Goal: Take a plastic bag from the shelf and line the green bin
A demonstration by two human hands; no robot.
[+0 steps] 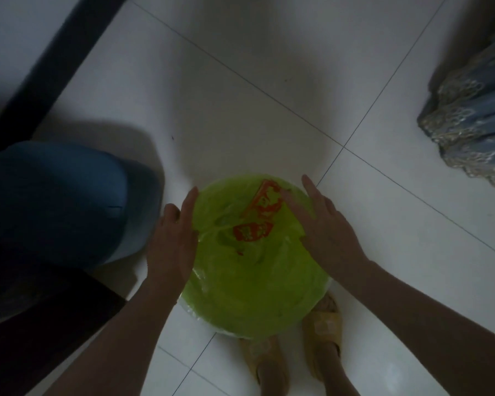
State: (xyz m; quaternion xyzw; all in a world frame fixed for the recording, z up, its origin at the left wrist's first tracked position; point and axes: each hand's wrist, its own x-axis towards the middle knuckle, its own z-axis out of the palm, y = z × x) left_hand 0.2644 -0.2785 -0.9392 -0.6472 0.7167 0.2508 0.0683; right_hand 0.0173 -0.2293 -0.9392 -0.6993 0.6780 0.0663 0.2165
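We are looking down at the green bin [255, 281], sitting on the floor [269, 110] at lower centre, with the plastic bag [249, 232] draped inside. Our left hand [173, 238] and right hand [326, 224] are resting flat on its rim, fingers extended, gripping nothing.

Both forearms bare, reaching forward and down from the bottom corners of the view, converging toward centre. Left hand [173, 241] flat, palm down, fingers straight and together pointing away from the body, thumb tucked alongside. Right hand [325, 224] also flat and palm down, fingers extended and slightly spread, angled up-left, nothing pinched in either. Feet in yellow slippers [322, 332] visible below the hands, toes forward.
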